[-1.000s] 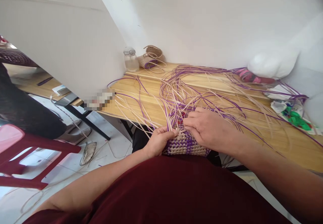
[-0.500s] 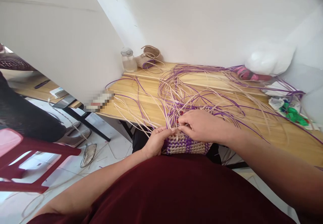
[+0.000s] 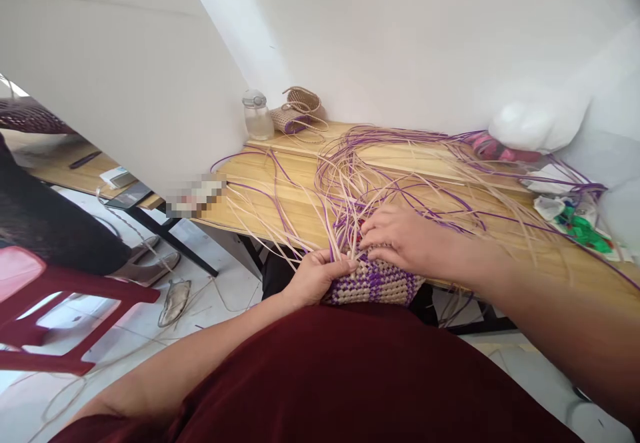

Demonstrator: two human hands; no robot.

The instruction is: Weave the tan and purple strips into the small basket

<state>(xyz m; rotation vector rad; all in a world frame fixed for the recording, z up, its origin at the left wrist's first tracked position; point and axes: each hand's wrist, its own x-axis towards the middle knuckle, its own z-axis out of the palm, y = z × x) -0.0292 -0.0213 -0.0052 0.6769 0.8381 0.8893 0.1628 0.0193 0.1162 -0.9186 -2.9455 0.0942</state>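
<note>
A woven piece (image 3: 373,283) in beige and purple rests at the table's front edge, against my dark red shirt. Many loose beige and purple strands (image 3: 350,163) fan out from it over the wooden table. My left hand (image 3: 315,276) grips the piece's left edge, thumb on top near the base of the strands. Over the piece's upper right side is my right hand (image 3: 393,236), its fingers slightly curled and apart, with no strand visibly pinched.
A glass jar (image 3: 259,116) and a small woven bag (image 3: 295,113) stand at the back left. White plastic bag (image 3: 525,123) and green item (image 3: 585,226) lie at the right. On the left are a red stool (image 3: 75,296) and a person's leg (image 3: 60,223).
The fingers of my right hand have loosened from a pinch and spread, and the hand has moved slightly right. My left hand still holds the woven piece. The view has shifted a little.
</note>
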